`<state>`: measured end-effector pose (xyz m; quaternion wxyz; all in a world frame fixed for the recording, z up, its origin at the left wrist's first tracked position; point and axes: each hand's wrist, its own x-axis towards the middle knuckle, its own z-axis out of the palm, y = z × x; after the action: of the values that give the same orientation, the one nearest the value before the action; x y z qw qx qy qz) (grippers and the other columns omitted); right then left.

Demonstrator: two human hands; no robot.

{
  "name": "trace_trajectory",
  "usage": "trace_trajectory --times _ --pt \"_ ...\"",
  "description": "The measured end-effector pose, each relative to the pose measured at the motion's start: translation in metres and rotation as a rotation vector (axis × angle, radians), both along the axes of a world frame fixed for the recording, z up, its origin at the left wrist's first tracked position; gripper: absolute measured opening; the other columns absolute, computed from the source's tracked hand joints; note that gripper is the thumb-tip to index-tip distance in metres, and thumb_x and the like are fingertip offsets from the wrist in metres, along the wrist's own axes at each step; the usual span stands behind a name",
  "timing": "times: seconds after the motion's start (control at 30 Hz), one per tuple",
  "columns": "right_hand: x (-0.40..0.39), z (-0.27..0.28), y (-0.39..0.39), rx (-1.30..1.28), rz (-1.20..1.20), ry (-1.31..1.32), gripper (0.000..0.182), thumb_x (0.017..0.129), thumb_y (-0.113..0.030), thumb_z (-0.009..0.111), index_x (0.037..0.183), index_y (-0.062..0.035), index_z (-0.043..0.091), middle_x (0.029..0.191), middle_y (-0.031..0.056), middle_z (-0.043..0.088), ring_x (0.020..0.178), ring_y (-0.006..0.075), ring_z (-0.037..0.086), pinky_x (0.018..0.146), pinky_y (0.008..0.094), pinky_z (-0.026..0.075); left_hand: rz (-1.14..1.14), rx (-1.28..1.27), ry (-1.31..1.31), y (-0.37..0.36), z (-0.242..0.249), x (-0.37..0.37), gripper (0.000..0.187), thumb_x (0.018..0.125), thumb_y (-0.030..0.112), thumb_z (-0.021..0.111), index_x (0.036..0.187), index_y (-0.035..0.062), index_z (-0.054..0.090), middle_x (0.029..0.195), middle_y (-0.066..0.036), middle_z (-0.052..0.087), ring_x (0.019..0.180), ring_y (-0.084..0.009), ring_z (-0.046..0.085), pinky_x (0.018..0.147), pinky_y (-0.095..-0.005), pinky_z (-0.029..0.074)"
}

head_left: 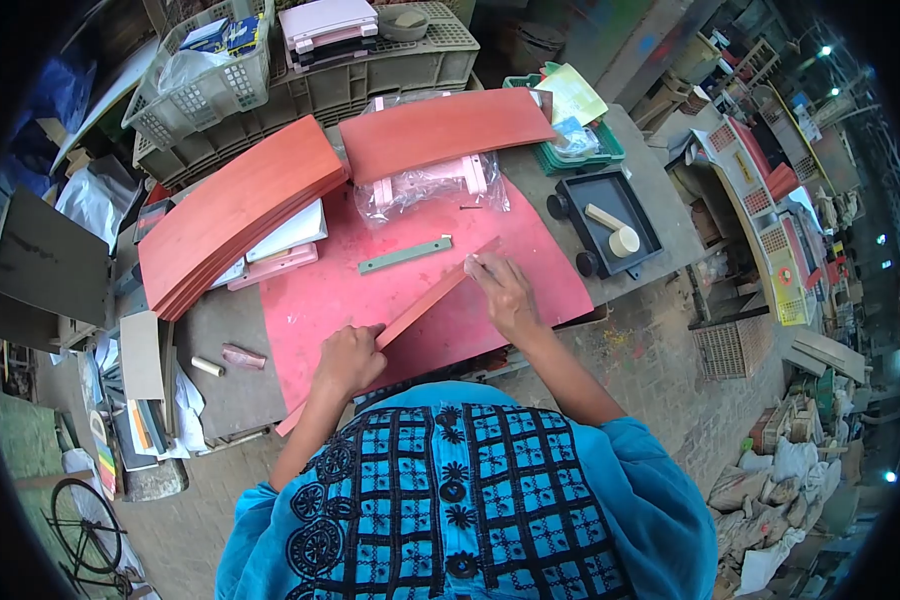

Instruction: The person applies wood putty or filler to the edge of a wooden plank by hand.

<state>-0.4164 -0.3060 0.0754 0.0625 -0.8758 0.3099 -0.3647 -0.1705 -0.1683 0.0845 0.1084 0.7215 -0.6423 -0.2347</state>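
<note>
A long, narrow red board (433,298) stands on edge, slanting across the pink sheet on the table. My left hand (350,362) is closed round its lower part. Further up, my right hand (506,293) has its fingers bent over the board's upper part. A small whitish thing (472,265) shows at those fingertips, too small to name. Behind the board lies a green bar (405,255) with a hole near its end. A dark screw or nail (471,207) rests farther back on the pink sheet (320,305).
Curved red boards (240,205) are stacked at the left; another red board (445,135) lies on plastic-wrapped pink parts. At right are a black tray (642,215) and a green basket (610,150). A white stick (208,367) lies at left; grey crates (410,65) stand behind.
</note>
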Motion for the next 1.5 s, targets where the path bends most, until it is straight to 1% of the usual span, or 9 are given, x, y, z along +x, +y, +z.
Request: trace_trajectory --times 0.3,0.4,0.6,0.7,0.8,0.9,1.1,1.2,1.5 --pt "-0.008 -0.002 -0.003 0.003 0.02 0.003 0.033 0.086 0.002 0.053 0.116 -0.0023 0.065 0.102 0.0153 0.062 0.093 0.0345 0.06 0.082 0.0422 0.049 -0.011 0.014 -0.001 0.001 0.003 -0.002 0.05 0.071 0.017 0.055 0.117 0.0071 0.07 0.086 -0.028 0.068 0.087 -0.043 0.067 0.083 -0.0523 0.052" --pt "-0.022 0.0 -0.027 -0.021 -0.173 0.034 0.032 0.086 0.001 0.053 0.115 -0.0029 0.066 0.102 0.0157 0.062 0.093 0.0345 0.06 0.082 0.0421 0.049 0.0 0.028 -0.009 0.001 0.007 -0.002 0.05 0.07 0.017 0.055 0.117 0.007 0.07 0.086 -0.028 0.068 0.086 -0.043 0.067 0.083 -0.0518 0.052" --pt "-0.018 0.0 -0.014 -0.056 -0.009 0.003 0.032 0.084 0.002 0.054 0.112 -0.0047 0.068 0.106 0.0145 0.063 0.097 0.0344 0.061 0.086 0.0419 0.049 -0.008 0.027 -0.004 0.0 0.008 -0.003 0.051 0.07 0.016 0.054 0.117 0.0065 0.07 0.086 -0.028 0.068 0.085 -0.0431 0.066 0.083 -0.0505 0.052" --pt "-0.024 0.0 -0.028 0.03 -0.202 -0.014 0.032 0.084 0.001 0.055 0.112 -0.0069 0.069 0.107 0.0127 0.064 0.098 0.0334 0.061 0.086 0.0414 0.049 0.004 0.03 0.001 0.0 0.014 -0.005 0.051 0.069 0.016 0.055 0.117 0.0066 0.07 0.085 -0.028 0.068 0.085 -0.0427 0.066 0.083 -0.0508 0.052" --pt "-0.015 0.0 -0.012 -0.039 0.007 -0.007 0.031 0.083 0.001 0.056 0.11 -0.0078 0.07 0.106 0.0116 0.064 0.096 0.0322 0.061 0.084 0.0411 0.049 0.016 0.032 -0.005 0.0 0.012 -0.005 0.051 0.068 0.016 0.056 0.116 0.0064 0.07 0.085 -0.028 0.068 0.085 -0.0426 0.067 0.084 -0.0505 0.052" --pt "-0.021 -0.006 -0.023 -0.013 -0.166 -0.049 0.031 0.081 0.002 0.056 0.107 -0.0087 0.069 0.108 0.0091 0.064 0.098 0.0303 0.061 0.084 0.0422 0.047 0.038 0.024 -0.005 0.0 0.016 -0.006 0.051 0.068 0.015 0.055 0.116 0.0062 0.07 0.084 -0.027 0.068 0.084 -0.0427 0.067 0.085 -0.0499 0.052" --pt "-0.022 -0.012 -0.019 -0.012 -0.04 -0.086 0.029 0.081 0.004 0.057 0.104 -0.0082 0.07 0.105 0.0093 0.064 0.098 0.0295 0.061 0.084 0.0419 0.047 0.088 0.102 0.028 -0.003 0.026 -0.011 0.051 0.067 0.015 0.057 0.116 0.0081 0.071 0.082 -0.027 0.068 0.084 -0.0421 0.067 0.086 -0.049 0.053" --pt "-0.034 -0.018 -0.04 0.038 -0.244 -0.127 0.03 0.08 0.004 0.058 0.104 -0.008 0.071 0.105 0.0089 0.064 0.097 0.0286 0.061 0.083 0.0407 0.047 0.073 0.108 -0.036 -0.002 0.016 -0.006 0.053 0.067 0.019 0.064 0.119 0.0107 0.069 0.085 -0.023 0.069 0.087 -0.0413 0.066 0.084 -0.048 0.053" --pt "-0.036 -0.024 -0.053 0.155 -0.007 -0.343 0.03 0.081 0.007 0.057 0.102 -0.0074 0.073 0.099 0.007 0.065 0.093 0.0258 0.061 0.082 0.0372 0.047 0.157 0.17 -0.068 -0.009 0.031 -0.012 0.049 0.064 0.018 0.063 0.112 0.0115 0.073 0.079 -0.023 0.068 0.078 -0.0412 0.067 0.079 -0.0466 0.054"
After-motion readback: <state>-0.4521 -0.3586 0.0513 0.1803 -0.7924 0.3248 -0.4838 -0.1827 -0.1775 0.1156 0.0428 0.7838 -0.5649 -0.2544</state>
